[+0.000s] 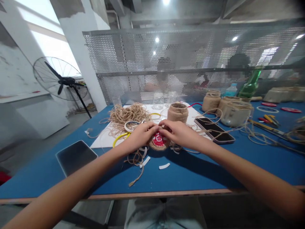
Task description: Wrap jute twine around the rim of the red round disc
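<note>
Between my two hands, over the near middle of the table, is a round red disc [159, 139] with a white flower pattern and jute twine round its rim. My left hand [145, 133] pinches its upper left edge. The fingers of my right hand [173, 131] are curled on its upper right edge, and the fingertips of both hands nearly meet at the top. Just behind them stands a twine-wrapped jar [177, 113]. A loose heap of jute twine [130, 114] lies to the left, near a white tape roll [132, 126] and a yellow ring [121, 139].
White paper [102, 141] lies under the twine on the blue table [190, 175]. A dark tablet [76, 156] is at left, a phone [214, 130] at right. Wrapped jars [211, 101], a green bottle [250, 83] and cutters [271, 120] stand or lie farther right. A perforated screen [133, 63] closes the back.
</note>
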{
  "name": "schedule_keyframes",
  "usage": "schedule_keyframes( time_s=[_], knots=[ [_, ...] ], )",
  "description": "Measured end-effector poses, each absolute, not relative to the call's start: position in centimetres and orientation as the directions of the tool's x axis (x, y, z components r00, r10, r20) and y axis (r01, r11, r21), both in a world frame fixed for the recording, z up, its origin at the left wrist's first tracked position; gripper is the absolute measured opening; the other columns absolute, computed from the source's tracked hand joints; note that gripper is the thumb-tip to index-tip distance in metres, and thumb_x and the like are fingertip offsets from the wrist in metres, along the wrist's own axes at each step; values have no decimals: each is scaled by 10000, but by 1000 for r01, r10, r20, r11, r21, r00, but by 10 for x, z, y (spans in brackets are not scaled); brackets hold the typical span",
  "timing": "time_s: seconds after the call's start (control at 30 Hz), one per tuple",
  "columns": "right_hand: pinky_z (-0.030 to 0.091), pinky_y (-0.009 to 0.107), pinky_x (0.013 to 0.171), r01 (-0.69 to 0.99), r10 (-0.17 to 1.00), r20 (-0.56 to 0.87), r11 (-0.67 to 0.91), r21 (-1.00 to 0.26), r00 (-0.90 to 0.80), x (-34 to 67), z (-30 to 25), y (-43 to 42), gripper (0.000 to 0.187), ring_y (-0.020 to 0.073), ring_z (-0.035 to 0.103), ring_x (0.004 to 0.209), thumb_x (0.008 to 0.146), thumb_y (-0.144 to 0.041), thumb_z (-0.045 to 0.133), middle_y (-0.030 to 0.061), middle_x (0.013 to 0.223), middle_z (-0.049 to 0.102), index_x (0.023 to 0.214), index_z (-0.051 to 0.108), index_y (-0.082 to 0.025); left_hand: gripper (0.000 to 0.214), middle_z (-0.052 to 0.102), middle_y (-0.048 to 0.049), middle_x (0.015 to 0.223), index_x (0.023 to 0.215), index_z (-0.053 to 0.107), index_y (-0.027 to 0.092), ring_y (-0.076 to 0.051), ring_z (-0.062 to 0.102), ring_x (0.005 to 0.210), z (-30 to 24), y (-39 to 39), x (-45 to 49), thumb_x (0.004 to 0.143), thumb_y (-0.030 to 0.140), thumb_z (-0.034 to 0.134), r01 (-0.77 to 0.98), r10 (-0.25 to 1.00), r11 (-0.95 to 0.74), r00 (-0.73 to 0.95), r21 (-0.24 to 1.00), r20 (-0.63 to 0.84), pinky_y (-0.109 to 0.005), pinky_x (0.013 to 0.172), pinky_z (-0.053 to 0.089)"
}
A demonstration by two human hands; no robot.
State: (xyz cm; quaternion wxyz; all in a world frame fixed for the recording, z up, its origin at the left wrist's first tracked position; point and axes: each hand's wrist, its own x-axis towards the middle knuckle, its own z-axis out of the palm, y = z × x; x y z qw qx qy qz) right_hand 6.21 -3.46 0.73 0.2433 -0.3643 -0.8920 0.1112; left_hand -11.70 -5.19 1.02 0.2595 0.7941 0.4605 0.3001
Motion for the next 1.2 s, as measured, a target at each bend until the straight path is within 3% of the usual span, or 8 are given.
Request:
schedule_keyframes(
  time_s=[0.1,0.2,0.3,0.43,0.67,0.9,1.1,1.2],
  knots=[
    [365,249,580,582,723,372,690,-431,-582,62,0,-30,238,157,561,672,849,-357,411,23,777,636,997,536,-218,340,409,33,530,715,503,167,-87,398,473,4,-50,-121,854,428,335,509,895,-407,391,759,218,-200,433,350],
    [350,239,569,567,734,374,677,-469,-567,64,-4,-28,246,148,553,663,854,-369,401,14,761,631,978,553,-219,294,498,15,624,929,530,181,-98,465,509,-4,-47,-125,838,419,383,462,888,-378,426,802,174,-216,466,395],
    [340,242,563,570,739,372,671,-474,-562,66,-6,-27,267,146,543,645,860,-386,383,14,754,631,938,572,-214,362,575,-21,801,1127,472,205,-124,524,617,-9,-47,-127,791,337,483,521,877,-439,427,732,223,-248,558,431],
    [339,247,567,586,737,382,675,-448,-558,66,-8,-27,283,154,545,653,866,-394,369,19,751,633,934,578,-216,412,599,-51,950,1176,465,195,-149,538,735,-8,-49,-128,767,240,492,641,852,-520,435,564,291,-274,654,434],
    [351,260,594,621,713,427,698,-356,-557,67,-10,-26,281,169,558,675,875,-369,353,48,784,639,957,567,-205,412,542,-73,1182,1217,448,190,-177,554,932,-7,-50,-128,807,227,441,604,840,-538,445,587,312,-291,764,444],
    [359,263,626,624,687,434,720,-303,-583,65,-10,-30,256,177,563,735,859,-353,395,64,837,641,914,585,-190,392,588,-56,1135,1210,474,189,-183,559,963,-11,-52,-127,825,198,404,621,809,-587,461,518,364,-304,852,427],
    [359,241,612,568,641,438,766,-302,-631,63,-10,-32,251,148,549,689,868,-341,392,52,785,625,918,560,-161,498,575,-85,1135,1336,296,152,-174,556,971,-14,-57,-123,845,199,361,637,789,-613,459,467,409,-285,862,412],
    [365,242,621,588,602,465,785,-196,-649,62,-12,-32,227,150,541,698,857,-335,423,71,800,614,881,545,-144,515,599,-84,1066,1353,253,143,-164,568,915,-15,-60,-122,850,188,352,638,789,-612,456,467,411,-271,821,422]
  ],
)
